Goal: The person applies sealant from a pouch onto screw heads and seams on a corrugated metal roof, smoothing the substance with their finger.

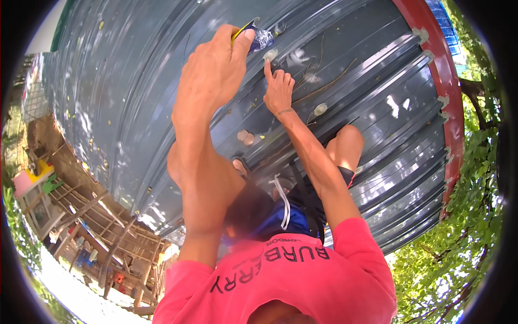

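Two hands are up on the corrugated metal roof (135, 97) from where I watch through the head camera; the left hand (213, 67) sits at about eleven o'clock from the middle of the view, closed around a small blue and silver sachet (260, 38) with a yellow edge; the sachet pokes out past the thumb and fingertips toward one o'clock of that hand, pinched firmly, its crinkled foil end hanging just above the sheet; the right hand (278, 89) lies just beside it at about four o'clock of the sachet, holding nothing, fingers loosely curled with the index finger stretched out and its tip pressed to the metal; a pale blob of sealant (270, 54) sits right at that fingertip, between finger and sachet; a second pale blob (320, 108) lies at three o'clock of the right wrist, and a pair of rounder blobs (245, 136) rests on the sheet at seven o'clock of the right hand; thin dry twigs (329, 83) lie across the ribs at two o'clock of the right hand; a red ridge strip (442, 81) curves along the roof edge at three o'clock of the view; the person wears a pink shirt (302, 281) with dark lettering across the chest, at six o'clock.
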`<control>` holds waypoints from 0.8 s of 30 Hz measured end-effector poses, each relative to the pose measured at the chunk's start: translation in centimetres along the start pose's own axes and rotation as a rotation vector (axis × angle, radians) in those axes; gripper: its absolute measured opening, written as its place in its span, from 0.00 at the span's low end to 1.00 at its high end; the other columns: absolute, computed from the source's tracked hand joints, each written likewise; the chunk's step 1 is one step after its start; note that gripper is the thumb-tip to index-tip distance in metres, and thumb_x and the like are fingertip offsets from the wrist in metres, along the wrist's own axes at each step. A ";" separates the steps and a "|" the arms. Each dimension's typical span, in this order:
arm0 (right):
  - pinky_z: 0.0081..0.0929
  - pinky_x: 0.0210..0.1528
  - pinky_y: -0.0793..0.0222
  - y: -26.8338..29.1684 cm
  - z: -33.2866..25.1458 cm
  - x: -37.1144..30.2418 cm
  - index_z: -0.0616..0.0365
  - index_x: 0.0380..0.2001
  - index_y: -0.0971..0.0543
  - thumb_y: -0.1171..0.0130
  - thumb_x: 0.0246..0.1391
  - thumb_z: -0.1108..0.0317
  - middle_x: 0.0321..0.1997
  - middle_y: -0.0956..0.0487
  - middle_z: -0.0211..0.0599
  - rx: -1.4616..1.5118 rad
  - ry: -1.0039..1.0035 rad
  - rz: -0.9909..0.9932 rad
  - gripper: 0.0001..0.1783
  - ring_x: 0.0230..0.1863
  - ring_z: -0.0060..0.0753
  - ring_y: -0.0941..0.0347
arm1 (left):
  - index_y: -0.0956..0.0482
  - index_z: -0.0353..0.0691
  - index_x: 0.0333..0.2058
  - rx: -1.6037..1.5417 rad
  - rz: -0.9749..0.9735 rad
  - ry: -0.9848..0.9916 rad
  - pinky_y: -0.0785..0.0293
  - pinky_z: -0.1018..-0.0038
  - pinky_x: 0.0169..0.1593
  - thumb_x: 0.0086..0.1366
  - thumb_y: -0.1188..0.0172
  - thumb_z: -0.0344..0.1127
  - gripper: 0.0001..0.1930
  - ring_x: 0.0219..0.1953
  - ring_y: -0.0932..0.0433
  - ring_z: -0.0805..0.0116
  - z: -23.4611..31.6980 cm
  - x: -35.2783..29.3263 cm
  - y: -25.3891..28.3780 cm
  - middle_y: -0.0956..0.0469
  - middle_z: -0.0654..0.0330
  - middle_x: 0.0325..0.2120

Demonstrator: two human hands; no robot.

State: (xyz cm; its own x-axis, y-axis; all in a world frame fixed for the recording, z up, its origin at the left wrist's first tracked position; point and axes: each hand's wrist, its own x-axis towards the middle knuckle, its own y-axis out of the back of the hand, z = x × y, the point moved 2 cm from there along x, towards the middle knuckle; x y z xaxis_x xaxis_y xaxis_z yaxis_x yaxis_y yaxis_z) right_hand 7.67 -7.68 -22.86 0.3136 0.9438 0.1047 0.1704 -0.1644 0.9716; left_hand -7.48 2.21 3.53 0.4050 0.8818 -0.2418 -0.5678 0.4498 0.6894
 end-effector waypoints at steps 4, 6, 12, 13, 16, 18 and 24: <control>0.41 0.54 0.42 -0.4 1.3 0.4 0.41 0.73 0.39 0.42 0.50 0.76 0.42 0.31 0.37 -0.252 0.136 0.197 0.46 0.44 0.42 0.36 | 0.22 0.38 0.51 0.001 0.038 -0.038 0.29 0.61 0.40 0.75 0.54 0.58 0.27 0.32 0.22 0.51 0.2 0.0 -0.3 0.18 0.47 0.30; 0.41 0.54 0.42 -0.2 2.6 0.3 0.40 0.74 0.39 0.42 0.51 0.76 0.41 0.31 0.37 -0.324 0.172 0.214 0.45 0.43 0.42 0.36 | 0.22 0.38 0.51 0.005 0.035 -0.039 0.30 0.61 0.40 0.75 0.54 0.58 0.27 0.31 0.22 0.51 0.3 -0.1 -0.3 0.18 0.48 0.30; 0.42 0.57 0.43 0.9 3.0 0.2 0.39 0.72 0.37 0.41 0.51 0.74 0.41 0.32 0.35 -0.368 0.164 0.125 0.44 0.44 0.40 0.37 | 0.22 0.38 0.52 0.018 0.017 -0.023 0.30 0.61 0.40 0.75 0.54 0.58 0.27 0.32 0.23 0.53 0.0 -0.3 -0.1 0.19 0.48 0.29; 0.42 0.56 0.43 0.9 3.0 0.3 0.39 0.72 0.37 0.41 0.51 0.75 0.40 0.32 0.35 -0.348 0.199 0.144 0.44 0.43 0.40 0.37 | 0.22 0.38 0.52 0.016 0.015 -0.028 0.29 0.61 0.40 0.75 0.54 0.58 0.27 0.32 0.23 0.53 0.1 -0.2 -0.1 0.19 0.49 0.29; 0.43 0.56 0.43 1.1 3.7 0.6 0.40 0.72 0.37 0.42 0.51 0.75 0.39 0.33 0.35 -0.339 0.199 0.158 0.44 0.43 0.40 0.37 | 0.22 0.38 0.52 0.012 -0.007 -0.010 0.29 0.63 0.42 0.76 0.54 0.57 0.27 0.34 0.22 0.55 0.8 -0.4 -0.2 0.18 0.49 0.31; 0.43 0.56 0.43 1.4 4.7 0.9 0.41 0.72 0.37 0.42 0.51 0.75 0.39 0.33 0.35 -0.356 0.156 0.156 0.44 0.43 0.40 0.37 | 0.23 0.38 0.53 -0.005 -0.024 0.001 0.29 0.64 0.43 0.76 0.54 0.57 0.27 0.36 0.21 0.56 1.1 -0.2 -0.1 0.17 0.50 0.33; 0.44 0.55 0.45 9.4 8.5 3.7 0.49 0.73 0.40 0.44 0.50 0.78 0.45 0.32 0.42 -0.221 -0.244 0.382 0.45 0.47 0.47 0.38 | 0.25 0.38 0.56 -0.056 0.100 -0.028 0.27 0.64 0.48 0.75 0.52 0.50 0.23 0.40 0.20 0.56 -0.3 0.2 0.5 0.17 0.51 0.38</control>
State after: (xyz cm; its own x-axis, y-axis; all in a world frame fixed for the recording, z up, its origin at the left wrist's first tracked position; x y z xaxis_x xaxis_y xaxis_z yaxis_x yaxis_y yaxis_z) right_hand 18.39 -8.18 -15.11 0.5286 0.7294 0.4343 -0.1924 -0.3953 0.8982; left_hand -7.89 2.65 3.63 0.3637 0.9186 -0.1545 -0.6453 0.3680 0.6694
